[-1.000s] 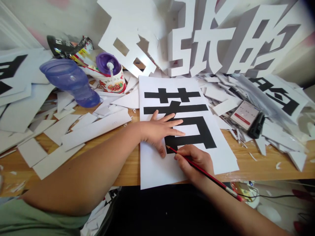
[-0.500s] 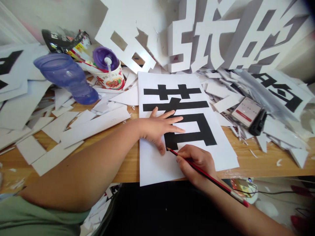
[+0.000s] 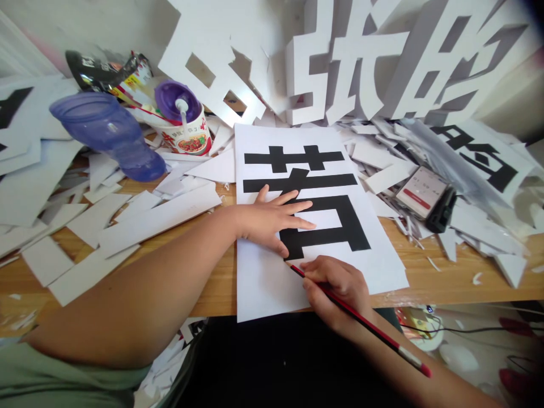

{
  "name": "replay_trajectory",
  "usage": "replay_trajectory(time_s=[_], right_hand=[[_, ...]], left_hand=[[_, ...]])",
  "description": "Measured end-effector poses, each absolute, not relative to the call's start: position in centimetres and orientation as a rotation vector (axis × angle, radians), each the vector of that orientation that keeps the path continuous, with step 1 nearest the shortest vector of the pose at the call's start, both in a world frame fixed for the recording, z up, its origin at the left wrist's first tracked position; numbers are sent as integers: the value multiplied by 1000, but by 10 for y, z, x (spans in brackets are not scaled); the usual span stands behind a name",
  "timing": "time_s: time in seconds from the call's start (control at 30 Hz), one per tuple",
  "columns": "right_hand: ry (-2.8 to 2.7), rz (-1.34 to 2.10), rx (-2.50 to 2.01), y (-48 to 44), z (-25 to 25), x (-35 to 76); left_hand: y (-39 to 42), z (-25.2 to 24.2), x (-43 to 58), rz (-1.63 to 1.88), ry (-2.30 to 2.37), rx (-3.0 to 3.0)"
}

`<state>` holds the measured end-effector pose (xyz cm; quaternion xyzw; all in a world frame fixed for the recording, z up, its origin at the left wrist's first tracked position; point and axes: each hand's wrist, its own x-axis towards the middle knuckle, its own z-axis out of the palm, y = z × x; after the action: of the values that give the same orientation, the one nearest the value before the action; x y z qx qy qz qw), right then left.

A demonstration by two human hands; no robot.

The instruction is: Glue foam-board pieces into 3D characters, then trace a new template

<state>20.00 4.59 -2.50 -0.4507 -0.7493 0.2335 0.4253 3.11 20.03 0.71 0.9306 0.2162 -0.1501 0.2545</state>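
Note:
A large black paper character [image 3: 359, 226] lies on a white sheet [image 3: 259, 289] at the table's front edge. Spread flat over the character's left part is my left hand [image 3: 272, 221], its fingers apart and pressing down. My right hand [image 3: 338, 286] is closed round a red and black pencil [image 3: 365, 317] with a pink eraser at its back end. The pencil's tip meets the sheet at the lower left corner of the character, just below my left thumb. Whether the tip leaves a line there is too small to tell.
White board offcuts [image 3: 157, 218] litter both sides of the wooden table [image 3: 212, 272]. A purple bottle [image 3: 113, 136] and a noodle cup [image 3: 191, 136] stand back left. Thick white cut-out characters [image 3: 357, 62] lean on the wall. A phone [image 3: 423, 190] showing a timer lies right.
The pencil tip has shifted slightly left and down along the character's bottom corner, my right hand with it. My left thumb has moved in towards the character's edge. The whole view has shifted a little.

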Motion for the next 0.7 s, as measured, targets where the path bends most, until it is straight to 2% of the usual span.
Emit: replay_trajectory(time_s=[0.7], right_hand=[[-1822, 483, -1273, 40, -24, 210]], left_hand=[[202, 6, 32, -389, 593, 2536]])
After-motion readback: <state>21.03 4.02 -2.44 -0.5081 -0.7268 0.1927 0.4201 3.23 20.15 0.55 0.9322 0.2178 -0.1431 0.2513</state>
